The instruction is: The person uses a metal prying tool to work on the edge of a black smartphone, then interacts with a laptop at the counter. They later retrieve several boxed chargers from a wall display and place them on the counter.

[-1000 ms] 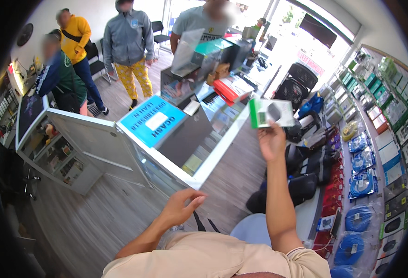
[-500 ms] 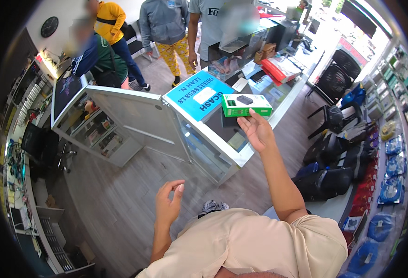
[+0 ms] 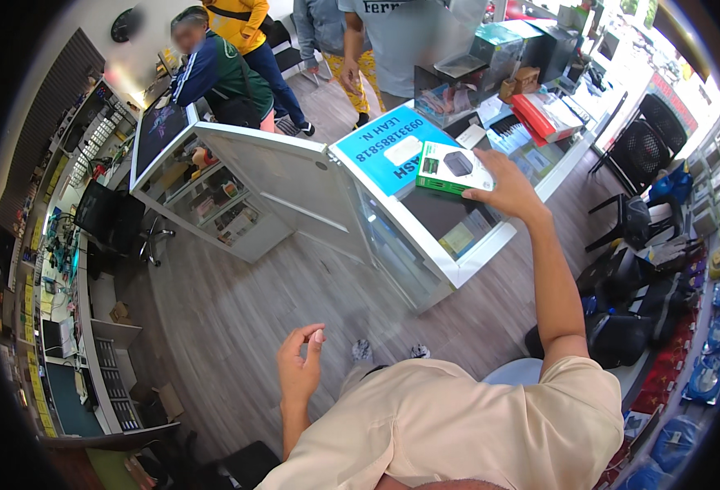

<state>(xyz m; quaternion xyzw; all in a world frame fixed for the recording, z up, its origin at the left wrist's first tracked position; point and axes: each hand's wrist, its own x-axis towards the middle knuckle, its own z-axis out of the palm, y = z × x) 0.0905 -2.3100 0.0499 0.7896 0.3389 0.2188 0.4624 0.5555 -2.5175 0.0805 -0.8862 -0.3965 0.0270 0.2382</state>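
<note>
A white and green box [image 3: 443,173] with a picture of a dark rounded device rests over the glass counter top, partly across a blue printed sheet [image 3: 368,155]. My right hand [image 3: 503,186] grips its right end, the thumb at the near edge and the fingers over the far side. Closer to my body, my left hand [image 3: 300,363] hangs above the floor, fingers loosely bent and apart from the thumb, with nothing in it.
The white-framed glass counter [image 3: 486,260] has a swung-out door panel [image 3: 274,175] on its left. A red and white box [image 3: 546,117] lies farther along the counter. Black chairs [image 3: 641,135] and bags stand at right. Several people stand or lean beyond the counters.
My right hand has turned from an open-palm touch at the box's near side to a grip on its right end. The box now tilts its top more toward me. My view has shifted left.
</note>
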